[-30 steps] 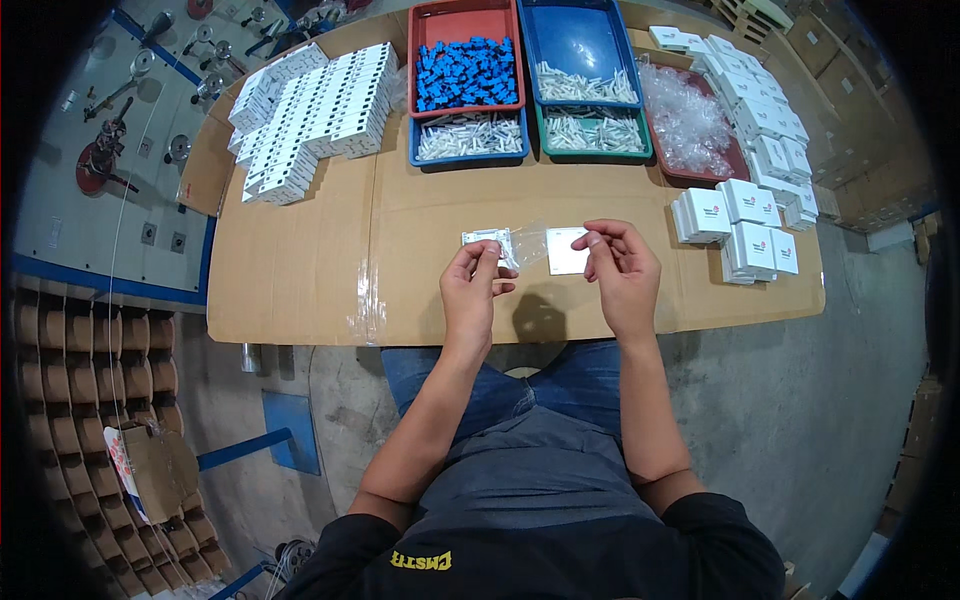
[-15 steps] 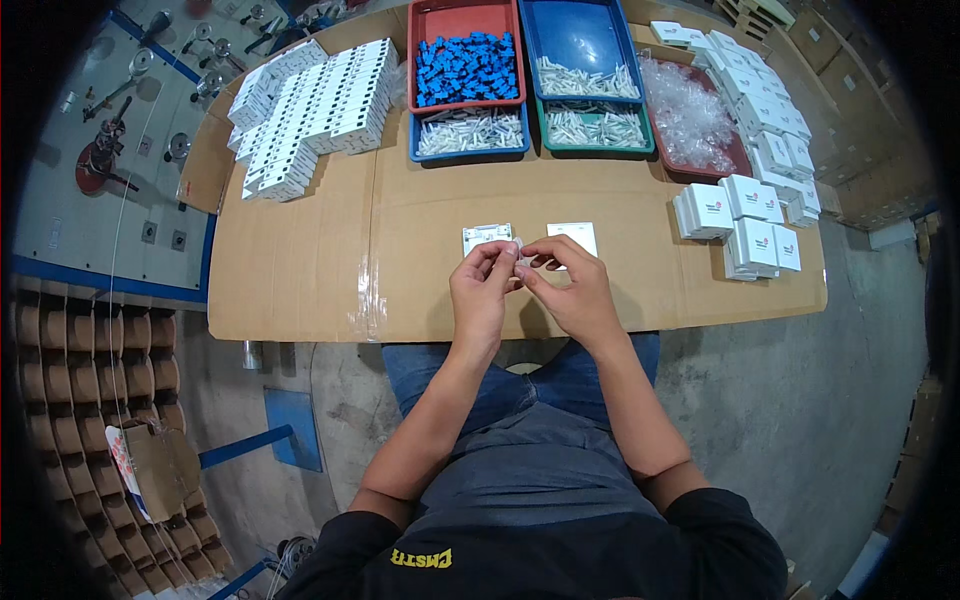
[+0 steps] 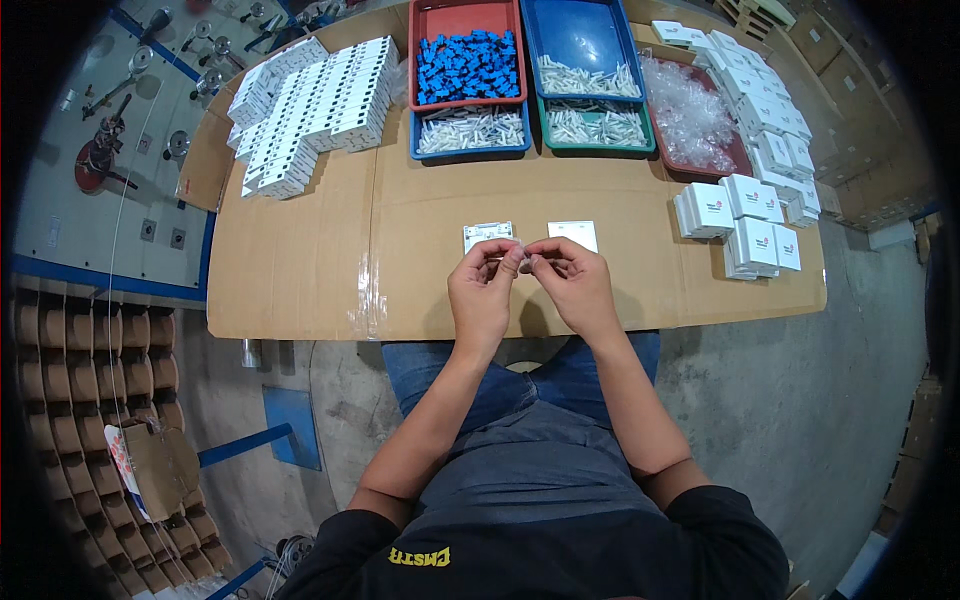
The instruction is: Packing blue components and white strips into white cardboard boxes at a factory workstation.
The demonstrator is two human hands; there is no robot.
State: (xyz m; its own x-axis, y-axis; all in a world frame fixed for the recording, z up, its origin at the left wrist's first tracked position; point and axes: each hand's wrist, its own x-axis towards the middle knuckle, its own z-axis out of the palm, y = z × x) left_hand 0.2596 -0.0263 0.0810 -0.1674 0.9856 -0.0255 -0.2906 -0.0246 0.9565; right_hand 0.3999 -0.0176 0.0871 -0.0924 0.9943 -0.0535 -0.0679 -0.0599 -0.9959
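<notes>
**Hands joined over a small clear part at the front of the tabletop**

The left hand and right hand meet at the near edge of the cardboard-covered tabletop. Both grips are pinched with the fingertips on one small clear part, held just above the surface; its exact shape is too small to tell.

Just beyond the hands lie two flat white plates, side by side. At the far edge stand a red tray of blue pieces, a blue tray of white pieces, a second blue tray, a green tray and a red tray of clear bags. Rows of white boxes fill the far left; small white cartons are stacked on the right.

The floor is grey concrete. To the left, stacked cardboard tubes run along a blue-edged panel bearing metal tools.
</notes>
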